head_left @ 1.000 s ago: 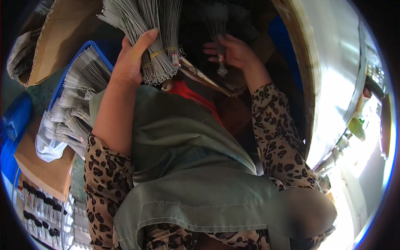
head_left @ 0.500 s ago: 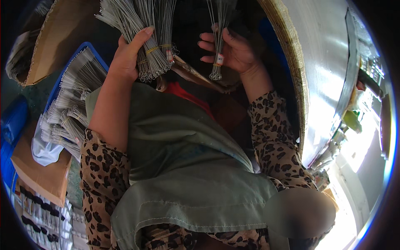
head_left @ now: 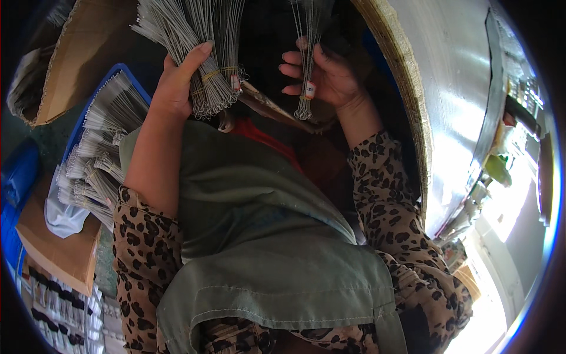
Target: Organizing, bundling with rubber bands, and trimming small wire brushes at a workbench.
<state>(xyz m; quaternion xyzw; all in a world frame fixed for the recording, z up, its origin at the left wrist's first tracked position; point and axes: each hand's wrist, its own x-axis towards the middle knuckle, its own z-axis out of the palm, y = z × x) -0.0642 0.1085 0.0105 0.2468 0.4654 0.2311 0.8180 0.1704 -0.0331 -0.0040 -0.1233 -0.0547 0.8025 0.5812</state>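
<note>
My left hand is closed round several thick bundles of thin wire rods, its thumb lying over them. Their lower ends are small loops, and yellow bands tie them. A small red and white label shows on one bundle. To the right, a thinner bundle of wire rods hangs upright in my right hand, loops down. It carries a yellow band and a red and white label. The fingers of that hand curl loosely beside the bundle. Above, the upper ends of the wires run out of the picture.
At my left stands a blue bin full of more wire bundles, with a white plastic bag at its edge. Cardboard boxes lie around it. A shiny metal tabletop with a worn edge curves along the right. A green-grey apron covers my lap.
Both hands have shifted slightly left, and the bundles have sunk a little lower in the picture. My hold on them looks the same.
</note>
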